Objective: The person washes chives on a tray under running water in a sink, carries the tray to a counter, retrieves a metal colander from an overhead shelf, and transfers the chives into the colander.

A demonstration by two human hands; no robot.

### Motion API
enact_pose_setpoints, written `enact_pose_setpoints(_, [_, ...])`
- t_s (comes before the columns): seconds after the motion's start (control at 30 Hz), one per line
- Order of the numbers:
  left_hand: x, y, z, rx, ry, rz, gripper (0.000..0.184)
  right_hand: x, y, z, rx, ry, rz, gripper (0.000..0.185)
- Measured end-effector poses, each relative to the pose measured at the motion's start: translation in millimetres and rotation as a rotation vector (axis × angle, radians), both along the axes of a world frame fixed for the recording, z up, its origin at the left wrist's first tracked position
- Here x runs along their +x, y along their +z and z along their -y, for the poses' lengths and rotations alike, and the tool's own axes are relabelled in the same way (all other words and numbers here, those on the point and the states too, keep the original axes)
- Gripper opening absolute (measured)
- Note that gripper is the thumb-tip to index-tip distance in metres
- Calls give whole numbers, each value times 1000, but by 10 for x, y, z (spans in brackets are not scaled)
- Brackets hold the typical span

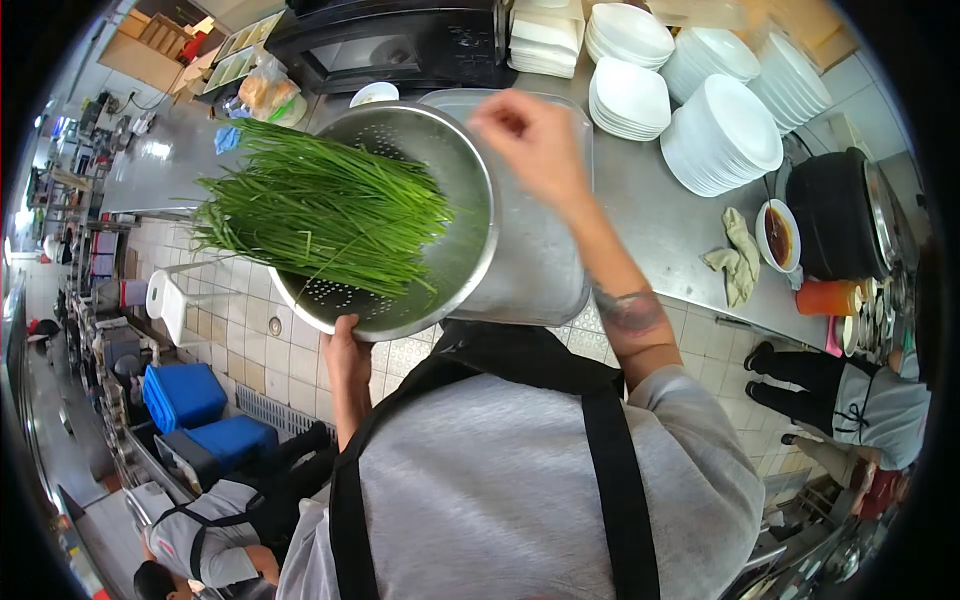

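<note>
A large metal colander (470,215) with a perforated bowl is tilted at the table's near edge. Long green garlic chives (320,215) lie across it in a thick bundle, their ends jutting past the left rim. My left hand (348,350) grips the colander's near rim, thumb up and the other fingers hidden beneath. Over the tray, just right of the colander's far rim, my right hand (530,145) is raised with its fingers bunched together. Whatever is between those fingertips, if anything, is too small to make out. Under that hand lies a shallow translucent plastic tray (530,270).
Stacks of white plates (720,135) stand at the back right. A black microwave (390,50) sits behind the colander. Rightward are a crumpled cloth (738,258), a bowl of dark sauce (778,235) and a black cooker (835,215). Co-workers (215,530) stand at lower left and right.
</note>
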State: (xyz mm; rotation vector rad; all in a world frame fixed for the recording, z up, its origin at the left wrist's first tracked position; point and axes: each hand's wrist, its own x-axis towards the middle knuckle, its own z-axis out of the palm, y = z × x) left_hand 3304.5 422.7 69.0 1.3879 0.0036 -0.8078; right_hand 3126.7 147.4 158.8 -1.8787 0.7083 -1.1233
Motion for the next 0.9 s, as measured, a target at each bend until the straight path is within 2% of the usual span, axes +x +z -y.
enact_pose_setpoints(0.03, [-26, -22, 62, 6, -26, -11, 47, 146, 67, -134, 40, 65, 30, 14])
enact_pose_setpoints(0.1, [-78, -36, 191, -20, -57, -69, 47, 404, -116, -260, -247, 225, -499, 27])
enact_pose_setpoints(0.13, [-78, -37, 229, -31, -72, -97, 47, 414, -62, -355, -257, 333, -726, 41])
enact_pose_setpoints(0.2, [-14, -65, 284, -36, -131, -133, 50, 313, -207, -309, -382, 237, -270, 47])
enact_pose_setpoints(0.27, [31, -106, 301, -115, -166, -159, 51, 64, -112, -170, -176, 43, -141, 42])
enact_pose_setpoints(0.33, [82, -110, 325, -102, -176, -145, 52, -380, -77, -2, 220, -55, -49, 36])
enact_pose_setpoints(0.4, [161, -84, 373, -108, -195, -134, 53, -796, -406, 162, 297, -314, -17, 44])
enact_pose_setpoints(0.47, [253, -92, 381, -121, -197, -101, 54, -1210, -1021, 158, -99, -688, -368, 54])
enact_pose_setpoints(0.53, [433, -184, 360, -174, -197, -65, 54, -1575, -1823, -49, -111, -825, -614, 65])
enact_pose_setpoints(0.6, [585, -72, 379, -137, -175, -71, 52, -1685, -2071, -474, 439, -700, -662, 66])
enact_pose_setpoints(0.67, [893, 136, 335, -123, -165, -44, 46, -1503, -2065, -878, 485, -679, -871, 58])
enact_pose_setpoints(0.73, [1361, 64, 194, -62, -264, 23, 36, -1349, -2219, -1113, 520, -711, -758, 49])
enact_pose_setpoints(0.77, [1442, 180, 210, -90, -261, 28, 34, -1303, -2318, -1234, 536, -737, -701, 44])
enact_pose_setpoints(0.87, [1731, 394, 265, -122, -272, 22, 40, -1263, -2592, -1464, 847, -638, -102, 32])
enact_pose_setpoints(0.9, [1826, 425, 287, -146, -332, 39, 43, -1170, -2559, -1594, 829, -644, 34, 26])
